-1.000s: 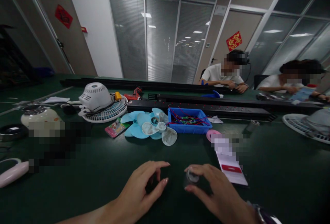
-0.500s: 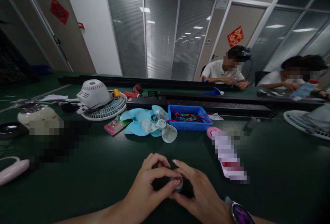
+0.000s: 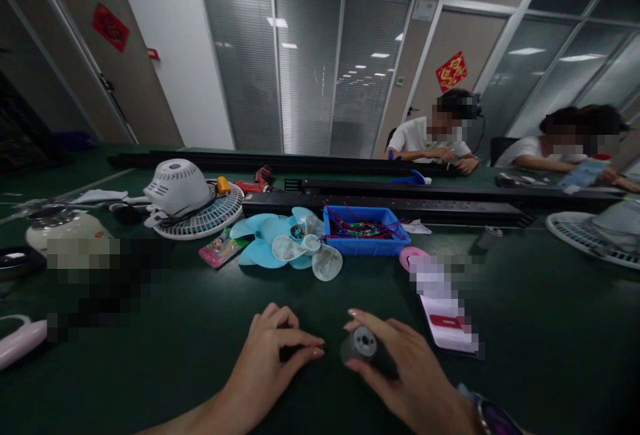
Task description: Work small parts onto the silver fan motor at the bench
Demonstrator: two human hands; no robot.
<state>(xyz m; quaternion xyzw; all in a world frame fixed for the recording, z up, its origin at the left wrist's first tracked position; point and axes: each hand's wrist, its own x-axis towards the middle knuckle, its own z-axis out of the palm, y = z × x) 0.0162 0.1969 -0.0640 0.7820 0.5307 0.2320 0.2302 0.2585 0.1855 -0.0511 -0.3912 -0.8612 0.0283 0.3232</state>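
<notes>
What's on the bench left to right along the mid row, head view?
White fan motor housing on its grille → pink card packet → blue fan blades → blue parts bin → pink round piece → fan grille at far right.

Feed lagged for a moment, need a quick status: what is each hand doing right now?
Left hand: fingers curled, fingertips pinched over something small and dark; what it is cannot be told.
Right hand: closed on a small grey cylindrical part.
</notes>
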